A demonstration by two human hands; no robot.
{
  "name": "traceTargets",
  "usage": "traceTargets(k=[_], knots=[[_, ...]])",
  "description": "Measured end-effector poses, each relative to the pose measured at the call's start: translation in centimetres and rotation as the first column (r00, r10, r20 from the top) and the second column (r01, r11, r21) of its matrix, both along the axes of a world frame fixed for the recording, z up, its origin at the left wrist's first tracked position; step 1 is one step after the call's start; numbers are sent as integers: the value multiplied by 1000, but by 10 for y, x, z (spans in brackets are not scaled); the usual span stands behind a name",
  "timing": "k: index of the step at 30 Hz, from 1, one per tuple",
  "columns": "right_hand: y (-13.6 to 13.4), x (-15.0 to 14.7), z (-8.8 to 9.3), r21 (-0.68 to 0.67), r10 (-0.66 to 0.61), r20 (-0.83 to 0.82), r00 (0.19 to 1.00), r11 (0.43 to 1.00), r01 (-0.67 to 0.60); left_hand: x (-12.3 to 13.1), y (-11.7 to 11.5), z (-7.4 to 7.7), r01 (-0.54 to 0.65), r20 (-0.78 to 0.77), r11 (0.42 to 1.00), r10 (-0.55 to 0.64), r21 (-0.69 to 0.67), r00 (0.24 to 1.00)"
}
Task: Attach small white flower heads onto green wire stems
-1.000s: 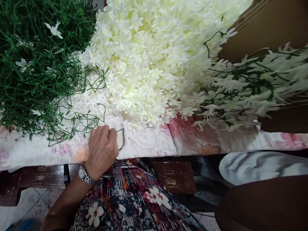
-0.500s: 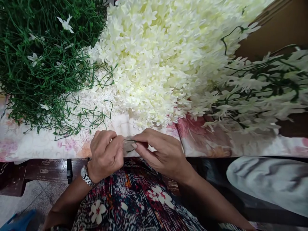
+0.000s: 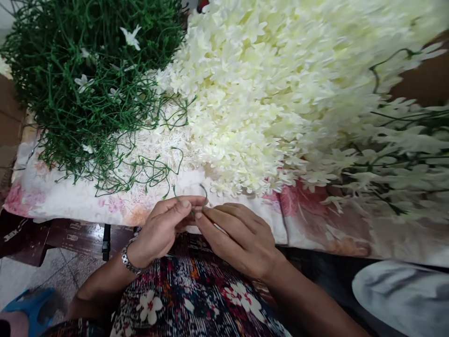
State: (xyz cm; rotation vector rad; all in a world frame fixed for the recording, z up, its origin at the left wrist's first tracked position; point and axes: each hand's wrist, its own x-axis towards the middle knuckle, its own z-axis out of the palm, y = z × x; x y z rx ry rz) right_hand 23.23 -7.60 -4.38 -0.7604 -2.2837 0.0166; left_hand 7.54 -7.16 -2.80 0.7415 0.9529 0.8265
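Observation:
A thin green plastic stem (image 3: 205, 193) with curled branches sticks up between my hands at the table's front edge. My left hand (image 3: 166, 216) pinches it between thumb and fingers. Close against it, my right hand (image 3: 242, 236) is closed in a pinch at the same stem, its fingertips touching those of the left. A pale bit shows by the right fingertips, too small to make out. Just beyond lie loose green stems (image 3: 150, 171) on a layer of thin white pieces (image 3: 168, 145).
A big heap of green stems (image 3: 98, 61) stands at the back left. White artificial blossoms (image 3: 242, 107) are piled across the middle and right. Finished-looking flower sprays (image 3: 403, 154) lie at the right. A floral cloth (image 3: 70, 196) covers the table; a blue object (image 3: 30, 304) is at lower left.
The view has shifted, so the heaps sit farther right or lower. My left hand has turned from a fist to a thumb-up pinch, and the stem's branches now show above the fingers.

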Motion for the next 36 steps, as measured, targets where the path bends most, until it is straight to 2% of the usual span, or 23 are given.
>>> traceTargets(k=[4, 7, 10, 12, 13, 15, 18, 24, 28, 31, 34, 36], knots=[[-8, -9, -13, 37, -14, 6, 1000, 999, 14, 5, -1, -1, -97, 142, 975, 127, -201, 982], [-15, -14, -19, 51, -8, 9, 1000, 999, 7, 8, -2, -1, -147, 205, 975, 181, -169, 962], [-18, -14, -18, 11, 69, 15, 998, 998, -69, 9, -3, -3, -182, 146, 977, 198, -111, 969], [-17, -9, -14, -38, 106, -37, 994, 993, -107, 8, -4, -6, -185, 90, 977, 195, -108, 977], [-16, -5, -12, -62, 85, -73, 994, 994, -90, 6, -4, -7, -180, 63, 977, 188, -115, 980], [-11, 4, -8, -127, -54, -110, 992, 991, 39, 2, -4, -10, -169, 2, 981, 170, -99, 985], [-5, 15, -7, -243, -271, -12, 963, 935, 260, -5, -3, -12, -185, -104, 982, 188, 35, 977], [-2, 17, -9, -315, -355, 200, 913, 859, 403, -9, 3, -16, -159, -223, 966, 205, 205, 953], [-2, 9, -8, -306, -392, 314, 865, 820, 483, -4, 7, -16, -100, -297, 961, 178, 260, 938], [-2, 7, -9, -318, -397, 304, 866, 814, 486, 4, 12, -12, 25, -405, 942, 120, 334, 906], [-3, 12, -11, -345, -409, 263, 874, 806, 481, 15, 21, -8, 191, -538, 883, 80, 429, 839], [-4, 17, -12, -370, -417, 241, 876, 795, 480, 24, 27, -7, 284, -630, 821, 113, 494, 769]])
